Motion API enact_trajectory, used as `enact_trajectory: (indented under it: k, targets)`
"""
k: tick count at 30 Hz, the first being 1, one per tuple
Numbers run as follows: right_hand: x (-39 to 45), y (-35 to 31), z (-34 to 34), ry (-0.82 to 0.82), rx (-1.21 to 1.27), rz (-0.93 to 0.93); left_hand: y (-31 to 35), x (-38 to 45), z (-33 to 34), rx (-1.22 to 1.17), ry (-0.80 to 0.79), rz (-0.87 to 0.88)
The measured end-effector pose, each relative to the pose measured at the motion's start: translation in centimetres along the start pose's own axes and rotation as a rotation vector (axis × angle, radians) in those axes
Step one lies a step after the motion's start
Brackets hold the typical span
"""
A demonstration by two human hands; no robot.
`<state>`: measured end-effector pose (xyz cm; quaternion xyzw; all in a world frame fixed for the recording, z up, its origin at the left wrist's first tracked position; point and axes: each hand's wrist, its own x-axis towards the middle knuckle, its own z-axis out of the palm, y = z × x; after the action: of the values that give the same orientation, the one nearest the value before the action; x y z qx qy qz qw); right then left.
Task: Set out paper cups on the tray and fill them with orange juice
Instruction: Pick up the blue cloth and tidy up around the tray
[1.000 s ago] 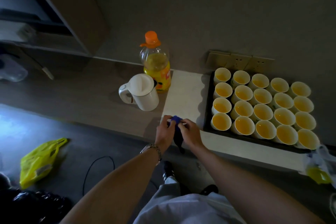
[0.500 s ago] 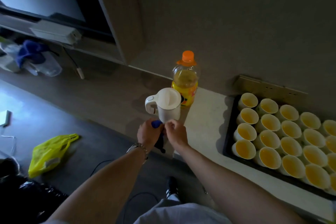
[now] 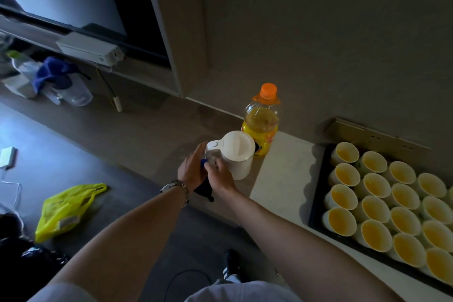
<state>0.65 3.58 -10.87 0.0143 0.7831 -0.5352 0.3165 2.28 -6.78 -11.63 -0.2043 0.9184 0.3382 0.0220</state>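
Head view: both hands meet at the white kettle's [image 3: 232, 153] handle side, at the counter edge. Left hand [image 3: 191, 169], fingers extended, lies against the handle. Right hand [image 3: 219, 172] pinches a small blue-and-black object [image 3: 204, 185], identity unclear. Orange juice bottle [image 3: 263, 123], capped, stands upright just behind the kettle, touching or nearly so. Black tray [image 3: 316, 193] sits at right on the pale counter slab [image 3: 279, 174], packed with paper cups [image 3: 372, 208], all showing juice. Yellow plastic bag [image 3: 65, 211] on the floor at left.
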Motion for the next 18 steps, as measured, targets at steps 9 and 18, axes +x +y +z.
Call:
enact_trajectory:
  k: [9, 18]
  targets:
    - [-0.7, 1.1, -0.9, 0.074, 0.173, 0.029, -0.5, -1.2, 0.9, 0.03, 0.029, 0.061]
    - [-2.6, 3.4, -2.5, 0.307, 0.201, 0.156, 1.3, -2.7, 2.1, 0.167, -0.109, 0.066]
